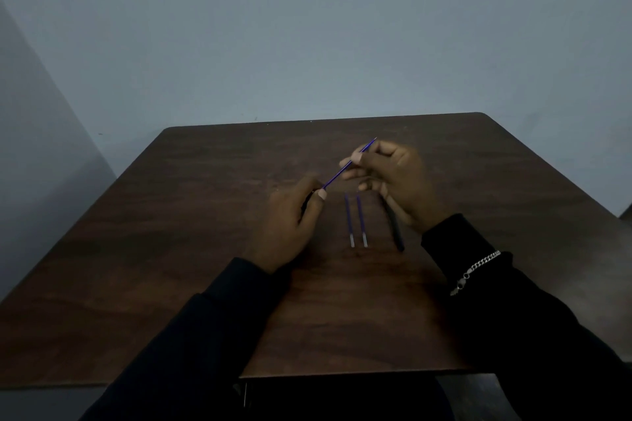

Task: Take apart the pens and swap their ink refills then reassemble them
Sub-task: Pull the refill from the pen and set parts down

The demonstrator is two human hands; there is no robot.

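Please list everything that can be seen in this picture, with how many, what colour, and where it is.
table: one, dark brown wood, fills the lower half of the view.
wall: one, grey-blue, behind the table.
held refill: one, blue, in the air between the two hands, tilted up to the right.
lying refills: two, blue with pale tips, side by side on the table between the hands.
pen barrel: one, black, on the table just right of the lying refills, partly under the right hand.
bracelet: one, silver chain, on the right wrist.
sleeves: two, black, on both arms.
left hand: one, closed around a dark part at the refill's lower end.
right hand: one, pinching the refill's upper part.
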